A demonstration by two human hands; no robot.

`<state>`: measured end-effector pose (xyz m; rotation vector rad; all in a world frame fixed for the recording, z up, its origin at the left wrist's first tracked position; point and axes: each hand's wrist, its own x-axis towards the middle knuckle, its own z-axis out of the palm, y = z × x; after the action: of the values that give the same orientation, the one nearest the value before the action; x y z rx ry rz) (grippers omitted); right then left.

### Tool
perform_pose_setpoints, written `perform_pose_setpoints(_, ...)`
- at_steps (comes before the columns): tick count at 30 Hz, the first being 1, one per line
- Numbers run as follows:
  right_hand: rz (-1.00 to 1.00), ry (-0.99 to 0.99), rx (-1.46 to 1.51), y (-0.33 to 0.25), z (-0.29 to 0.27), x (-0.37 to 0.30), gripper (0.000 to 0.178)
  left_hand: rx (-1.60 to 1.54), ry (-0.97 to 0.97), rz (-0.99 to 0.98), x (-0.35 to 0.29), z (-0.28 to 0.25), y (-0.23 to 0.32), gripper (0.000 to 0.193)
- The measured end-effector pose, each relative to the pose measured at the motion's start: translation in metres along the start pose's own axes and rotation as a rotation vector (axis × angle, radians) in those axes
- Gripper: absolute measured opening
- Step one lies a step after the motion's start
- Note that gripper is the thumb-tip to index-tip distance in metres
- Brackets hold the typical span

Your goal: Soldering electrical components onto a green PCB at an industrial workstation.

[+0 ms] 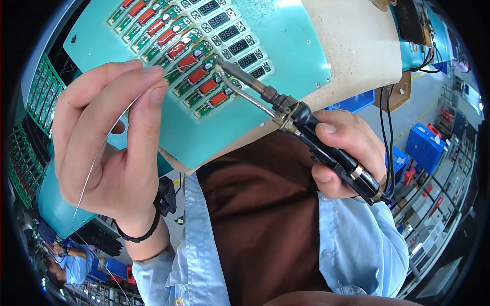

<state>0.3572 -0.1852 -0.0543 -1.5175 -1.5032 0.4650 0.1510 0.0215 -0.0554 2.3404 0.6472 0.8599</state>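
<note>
My right hand (349, 150) is wrapped around the black handle of a soldering iron (306, 125), which has a thin metal feed tube running beside its barrel. The iron's tip points up and left, at the row of circuit boards with red components (197, 75). Pinched between thumb and fingertips of my left hand (109, 137) is a thin silvery solder wire (104, 145). Its short end reaches toward the same boards, and its long tail hangs down past my wrist. Whether tip or wire touches a board I cannot tell.
The boards sit in a green sheet (296, 46) beside small black digit displays (229, 33). More board panels (45, 94) stand at the left. Dark cables (387, 137) trail from the iron. Blue bins (424, 145) are at the right, and another person (74, 262) sits lower left.
</note>
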Motion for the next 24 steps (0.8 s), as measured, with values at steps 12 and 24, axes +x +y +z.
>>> perform_pose_setpoints(12,0.013,-0.016,0.003,-0.001,0.009,0.001,0.040,0.005,-0.012,-0.038,-0.002,0.000,-0.003,0.017)
perform_pose_setpoints(24,-0.035,0.000,-0.022,0.001,0.013,0.004,0.042,-0.009,-0.009,-0.009,0.000,0.004,-0.005,0.018)
